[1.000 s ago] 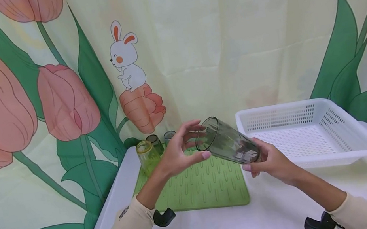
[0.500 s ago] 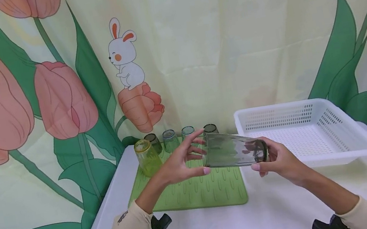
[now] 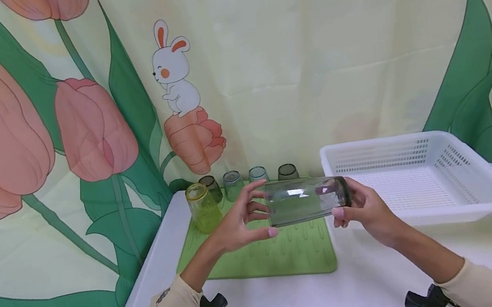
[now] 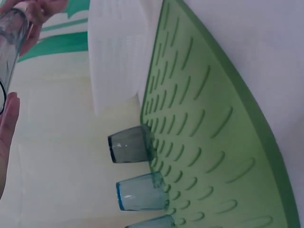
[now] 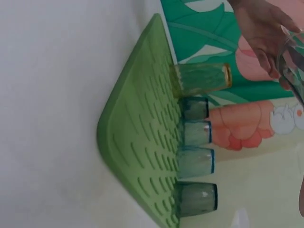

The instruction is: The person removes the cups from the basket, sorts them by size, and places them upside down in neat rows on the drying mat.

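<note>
A tall smoky grey drinking glass (image 3: 304,199) lies level in the air above the green drying mat (image 3: 273,262), its mouth to the left. My right hand (image 3: 365,207) grips its thick base, thumb in front. At the mouth, my left hand (image 3: 238,224) has its fingers spread and thumb apart, close to the rim; whether they touch it is hard to tell. On the mat stand a taller yellow glass (image 3: 204,208), a dark glass (image 3: 211,188), two bluish glasses, one of them (image 5: 197,162) clear in the right wrist view, and a grey glass (image 4: 130,144).
A white perforated plastic basket (image 3: 483,188) stands right of the mat. White cloth (image 3: 299,306) covers the table. Behind hangs a curtain (image 3: 355,50) printed with tulips and a rabbit.
The grey glass has turned from a tilt with its mouth up and left to lying level. My right hand turned with it. My left hand stays near the rim.
</note>
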### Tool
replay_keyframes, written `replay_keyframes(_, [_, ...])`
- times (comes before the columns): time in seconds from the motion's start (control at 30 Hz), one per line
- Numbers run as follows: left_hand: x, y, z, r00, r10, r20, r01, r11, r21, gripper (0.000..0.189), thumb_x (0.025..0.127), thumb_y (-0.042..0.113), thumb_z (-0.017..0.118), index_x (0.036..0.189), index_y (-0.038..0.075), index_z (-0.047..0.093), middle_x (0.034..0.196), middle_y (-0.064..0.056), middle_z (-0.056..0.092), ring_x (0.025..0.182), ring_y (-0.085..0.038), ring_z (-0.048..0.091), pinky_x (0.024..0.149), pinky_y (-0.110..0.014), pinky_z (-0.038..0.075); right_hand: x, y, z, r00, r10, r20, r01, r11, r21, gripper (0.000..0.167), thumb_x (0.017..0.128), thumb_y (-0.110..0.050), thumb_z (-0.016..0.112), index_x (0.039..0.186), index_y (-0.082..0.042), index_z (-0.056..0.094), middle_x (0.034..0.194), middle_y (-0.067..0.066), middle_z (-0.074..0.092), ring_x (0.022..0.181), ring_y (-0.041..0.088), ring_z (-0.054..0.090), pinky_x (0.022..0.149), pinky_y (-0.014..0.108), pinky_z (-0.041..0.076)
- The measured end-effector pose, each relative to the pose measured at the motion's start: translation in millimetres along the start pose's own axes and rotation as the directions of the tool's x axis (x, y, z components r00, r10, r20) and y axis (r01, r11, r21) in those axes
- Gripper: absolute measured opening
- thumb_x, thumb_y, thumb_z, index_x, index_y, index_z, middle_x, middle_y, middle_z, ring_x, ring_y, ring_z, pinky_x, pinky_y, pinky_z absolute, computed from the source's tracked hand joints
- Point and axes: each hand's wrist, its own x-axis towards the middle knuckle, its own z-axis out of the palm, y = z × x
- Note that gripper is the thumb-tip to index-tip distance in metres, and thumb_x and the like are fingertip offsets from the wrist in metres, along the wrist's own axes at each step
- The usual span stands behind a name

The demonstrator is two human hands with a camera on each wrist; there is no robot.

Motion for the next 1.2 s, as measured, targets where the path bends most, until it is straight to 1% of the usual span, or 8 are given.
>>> replay_keyframes(0.17, [-12.4,-4.6,-4.6,0.998,-0.040,-0.046,0.041,0.999,0.013,0.095,0.085,0.035,0.081,0.157,0.024,0.020,0.144,-0.015,0.040,0.120,-0.030,0.059,0.102,-0.033,0.051,14.7,-4,10,1.000,0.000,-0.008,0.000,1.000,0.018,0.046,0.089,0.005,0.064,0.129,-0.015,0.054,0.097,-0.001,0.065,0.065,0.012,0.068,0.059,0.025,0.054])
replay_keyframes(0.27, [-22.8,-8.8,-9.0,0.994,-0.070,-0.081,0.073,0.997,0.037,0.095,0.085,0.036,0.080,0.157,0.024,0.019,0.147,-0.013,0.039,0.122,-0.027,0.059,0.102,-0.035,0.052,24.7,-7,14,1.000,0.013,-0.014,-0.013,1.000,0.001,0.050,0.087,0.008,0.064,0.132,-0.009,0.052,0.108,0.000,0.063,0.065,0.012,0.068,0.058,0.025,0.055])
replay_keyframes(0.47, [-47.2,-23.8,-20.2,0.984,-0.123,-0.129,0.132,0.990,0.058,0.087,0.088,0.033,0.079,0.155,0.015,0.027,0.140,-0.015,0.049,0.121,-0.039,0.059,0.101,-0.051,0.051,45.2,-9,22,0.995,0.093,-0.034,-0.097,0.989,-0.114,0.063,0.084,0.002,0.073,0.140,0.003,0.044,0.120,-0.001,0.060,0.065,0.014,0.069,0.062,0.027,0.057])
replay_keyframes(0.63, [-72.3,-46.6,-31.3,0.963,-0.205,-0.176,0.230,0.963,0.139,0.072,0.090,0.027,0.076,0.149,0.013,0.038,0.133,-0.014,0.056,0.117,-0.041,0.060,0.095,-0.044,0.054,64.0,-6,28,0.991,0.126,-0.038,-0.131,0.966,-0.222,0.064,0.084,-0.007,0.077,0.141,-0.003,0.047,0.116,0.003,0.061,0.066,0.016,0.070,0.064,0.032,0.059])
replay_keyframes(0.8, [-96.3,-62.6,-43.4,0.916,-0.315,-0.249,0.369,0.906,0.209,0.064,0.090,0.031,0.076,0.143,0.010,0.048,0.130,-0.018,0.059,0.113,-0.036,0.062,0.089,-0.038,0.054,84.8,-1,34,0.987,0.155,-0.039,-0.160,0.947,-0.279,0.062,0.084,-0.015,0.081,0.138,-0.009,0.051,0.117,0.003,0.062,0.069,0.018,0.071,0.064,0.032,0.057])
replay_keyframes(0.97, [-116.1,-75.9,-53.8,0.846,-0.439,-0.302,0.515,0.820,0.251,0.062,0.089,0.037,0.076,0.137,0.004,0.055,0.123,-0.014,0.063,0.108,-0.027,0.063,0.084,-0.037,0.054,106.8,6,44,0.983,0.181,-0.008,-0.174,0.932,-0.319,0.060,0.083,-0.021,0.082,0.135,-0.012,0.054,0.104,0.004,0.071,0.071,0.020,0.072,0.063,0.033,0.056])
replay_keyframes(1.07, [-123.9,-83.1,-58.9,0.807,-0.481,-0.342,0.573,0.779,0.256,0.060,0.088,0.038,0.077,0.134,0.004,0.058,0.118,-0.010,0.065,0.104,-0.022,0.063,0.082,-0.036,0.053,119.2,12,51,0.980,0.197,0.003,-0.185,0.928,-0.324,0.061,0.082,-0.023,0.084,0.135,-0.014,0.054,0.093,0.007,0.074,0.072,0.022,0.073,0.062,0.033,0.056])
replay_keyframes(1.2, [-131.1,-90.4,-64.4,0.767,-0.515,-0.383,0.625,0.735,0.263,0.057,0.086,0.036,0.079,0.129,0.003,0.062,0.115,-0.009,0.066,0.102,-0.020,0.063,0.081,-0.035,0.053,133.5,21,60,0.977,0.215,0.014,-0.197,0.918,-0.344,0.063,0.081,-0.027,0.085,0.134,-0.015,0.054,0.100,0.008,0.072,0.075,0.026,0.074,0.063,0.035,0.056])
